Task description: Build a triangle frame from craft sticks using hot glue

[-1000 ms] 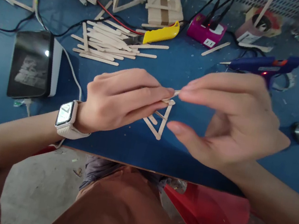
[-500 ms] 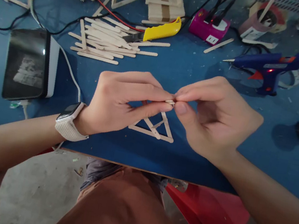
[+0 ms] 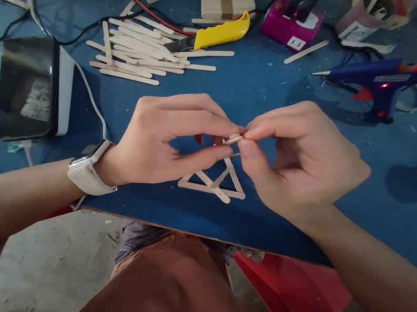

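Note:
My left hand (image 3: 171, 136) and my right hand (image 3: 299, 160) meet over the front of the table. Both are closed in a pinch, fingertips almost touching. Between them show the small overlapping ends of wooden craft sticks (image 3: 233, 139), mostly hidden by the fingers. Just below the fingertips is a triangular frame of craft sticks (image 3: 211, 189) with crossing braces. Its top is covered by my hands, so I cannot tell whether it joins the pinched ends. A watch (image 3: 89, 163) sits on my left wrist.
A loose pile of craft sticks (image 3: 141, 51) lies behind my left hand, a yellow utility knife (image 3: 221, 33) resting on it. Rearward right are a blue glue gun (image 3: 384, 81), its light red, and a purple power adapter (image 3: 290, 26). A black-screened device (image 3: 28, 88) stands left.
My left thumb has eased down from its forefinger, showing more of the stick ends. The triangular frame has shifted slightly and its brace sticks out lower. The view has moved a little.

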`<state>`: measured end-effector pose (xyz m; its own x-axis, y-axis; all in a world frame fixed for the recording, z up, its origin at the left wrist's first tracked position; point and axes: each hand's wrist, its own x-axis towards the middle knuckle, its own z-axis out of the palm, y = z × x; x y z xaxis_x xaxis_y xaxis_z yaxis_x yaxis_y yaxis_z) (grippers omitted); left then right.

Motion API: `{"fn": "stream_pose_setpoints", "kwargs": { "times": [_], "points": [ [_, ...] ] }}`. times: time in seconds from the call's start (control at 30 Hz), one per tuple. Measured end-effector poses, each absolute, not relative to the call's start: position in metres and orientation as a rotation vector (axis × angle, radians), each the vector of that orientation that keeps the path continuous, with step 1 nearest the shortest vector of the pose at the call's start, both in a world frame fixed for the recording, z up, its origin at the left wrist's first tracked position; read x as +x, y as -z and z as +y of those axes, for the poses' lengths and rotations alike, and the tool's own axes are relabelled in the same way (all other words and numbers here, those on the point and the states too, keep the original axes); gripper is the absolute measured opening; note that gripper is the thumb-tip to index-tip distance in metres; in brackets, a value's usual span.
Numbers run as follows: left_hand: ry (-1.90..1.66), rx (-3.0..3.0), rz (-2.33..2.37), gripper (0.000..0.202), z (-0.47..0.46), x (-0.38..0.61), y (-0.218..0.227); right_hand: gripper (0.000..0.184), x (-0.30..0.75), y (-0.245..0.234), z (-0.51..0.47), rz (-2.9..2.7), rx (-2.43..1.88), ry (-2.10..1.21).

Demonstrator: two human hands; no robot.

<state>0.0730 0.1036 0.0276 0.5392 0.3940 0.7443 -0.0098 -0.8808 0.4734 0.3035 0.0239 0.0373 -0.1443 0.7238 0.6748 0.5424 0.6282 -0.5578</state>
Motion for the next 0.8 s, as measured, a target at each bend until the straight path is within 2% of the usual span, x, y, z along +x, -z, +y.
{"fn": "stream_pose_setpoints", "kwargs": {
  "times": [0.23, 0.37, 0.6, 0.73, 0.8],
  "points": [
    [-1.282, 2.357, 0.353, 0.011, 0.1008, 0.0739, -0.0285, 0.022, 0.3022, -0.0367, 0.0245, -1.822, -1.013, -0.203],
    [-1.324, 2.320, 0.333, 0.007, 0.1015, 0.0748, -0.0255, 0.022, 0.3015, -0.0339, 0.0258, -1.811, -0.992, -0.211],
    [-1.273, 2.340, 0.364, 0.015, 0.1005, 0.0749, -0.0281, 0.021, 0.3047, -0.0360, 0.0213, -1.821, -1.118, -0.199],
    [-1.264, 2.331, 0.336, 0.009, 0.1002, 0.0735, -0.0291, 0.026, 0.3038, -0.0363, 0.0249, -1.843, -1.060, -0.219],
    [-1.246, 2.304, 0.341, 0.008, 0.1002, 0.0726, -0.0293, 0.022, 0.3023, -0.0320, 0.0301, -1.798, -0.952, -0.203]
  ]
}}
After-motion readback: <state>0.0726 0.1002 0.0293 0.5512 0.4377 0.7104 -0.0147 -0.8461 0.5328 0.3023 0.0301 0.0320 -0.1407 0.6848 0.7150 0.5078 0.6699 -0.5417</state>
